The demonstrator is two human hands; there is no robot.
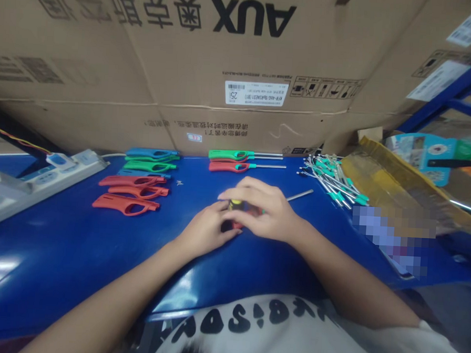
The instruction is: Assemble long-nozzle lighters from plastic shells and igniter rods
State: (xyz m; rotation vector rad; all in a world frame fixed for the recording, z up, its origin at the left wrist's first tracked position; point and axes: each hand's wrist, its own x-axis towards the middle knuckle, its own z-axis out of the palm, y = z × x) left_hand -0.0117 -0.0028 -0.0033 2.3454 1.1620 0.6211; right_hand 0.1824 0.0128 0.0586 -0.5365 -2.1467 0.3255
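Observation:
Both my hands meet over the middle of the blue table. My left hand (207, 230) is closed around a red lighter (236, 225), mostly hidden by my fingers. The lighter's metal tube (301, 194) sticks out to the right behind my right hand. My right hand (267, 207) pinches a small yellow-and-black tool handle (236, 203) above the lighter; its lower end is hidden. Behind my hands lie a green lighter (226, 154) and red lighters (224, 166) with metal tubes. To the left are red handles (125, 204), green handles (151, 166) and blue handles (152, 153) without tubes.
A pile of metal tubes with teal collars (333, 181) lies at the right, beside a yellow-taped package (400, 190). A blurred-out flat object (390, 242) is near the right edge. A white power strip (41, 182) runs along the left. A cardboard wall (179, 52) closes off the back.

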